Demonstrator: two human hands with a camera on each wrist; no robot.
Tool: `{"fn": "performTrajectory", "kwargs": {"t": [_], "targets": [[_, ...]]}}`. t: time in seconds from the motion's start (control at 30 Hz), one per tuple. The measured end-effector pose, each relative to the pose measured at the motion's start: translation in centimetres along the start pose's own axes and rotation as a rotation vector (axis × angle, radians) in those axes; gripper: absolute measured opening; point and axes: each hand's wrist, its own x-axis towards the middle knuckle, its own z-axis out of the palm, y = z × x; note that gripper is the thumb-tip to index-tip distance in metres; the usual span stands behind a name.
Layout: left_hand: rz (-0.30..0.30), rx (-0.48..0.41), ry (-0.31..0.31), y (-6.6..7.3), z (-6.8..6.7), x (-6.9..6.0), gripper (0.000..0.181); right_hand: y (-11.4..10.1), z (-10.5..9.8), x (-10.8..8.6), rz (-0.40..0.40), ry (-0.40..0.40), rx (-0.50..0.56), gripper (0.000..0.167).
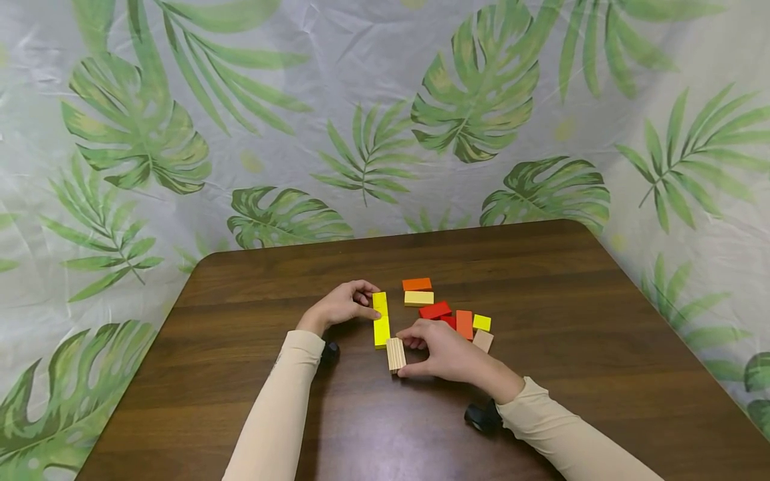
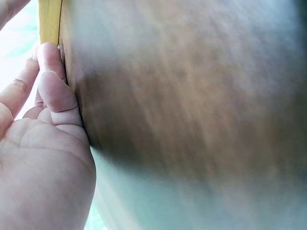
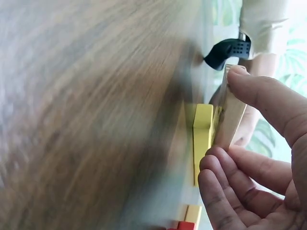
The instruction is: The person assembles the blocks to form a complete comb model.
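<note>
Wood block (image 1: 396, 354): being held over the near end of the yellow strip; the right wrist view is showing it raised off the table, but whether it is touching the strip, I cannot tell.
Right hand (image 1: 442, 351): pinching the wood block, thumb pressing the near end, fingers bracing the far end.
Yellow strip (image 1: 381, 334): lying on the table between the hands, pointing away from the person.
Left hand (image 1: 339, 304): touching the strip's left side, thumb below the fingers; whether it is gripping, I cannot tell.
Loose blocks: orange block (image 1: 417, 284) and cream block (image 1: 419, 298) lying beyond the right hand; red blocks (image 1: 435, 310), coral block (image 1: 464, 325), lime block (image 1: 481, 323) and tan block (image 1: 483, 341) clustering just beside it.
Table (image 1: 240, 387): showing dark wood grain.
Cloth (image 1: 385, 87): hanging behind, printed with green leaves.
</note>
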Motion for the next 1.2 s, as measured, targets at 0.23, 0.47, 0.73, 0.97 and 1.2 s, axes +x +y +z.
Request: {"fn": "performTrajectory", "kwargs": {"t": [0.23,0.47,0.73,0.97,1.2], "targets": [[0.0,-0.001,0.004,-0.1,0.0,0.1,0.053,-0.3,0.2,-0.1,-0.028,-0.011,-0.012,0.059],[-0.008,-0.014,0.003,0.0,0.0,0.0,0.053,-0.3,0.5,0.0,-0.03,-0.026,-0.016,0.06],[-0.005,-0.004,0.003,-0.1,-0.1,0.0,0.053,-0.6,0.8,0.5,0.009,-0.048,-0.035,0.06],[-0.002,-0.008,0.003,-0.1,-0.1,-0.1,0.053,-1.0,1.2,0.6,0.017,-0.051,-0.035,0.059],[0.01,-0.002,-0.003,0.0,-0.1,-0.1,0.052,-0.9,1.4,0.7,-0.012,-0.034,-0.073,0.057]]}}
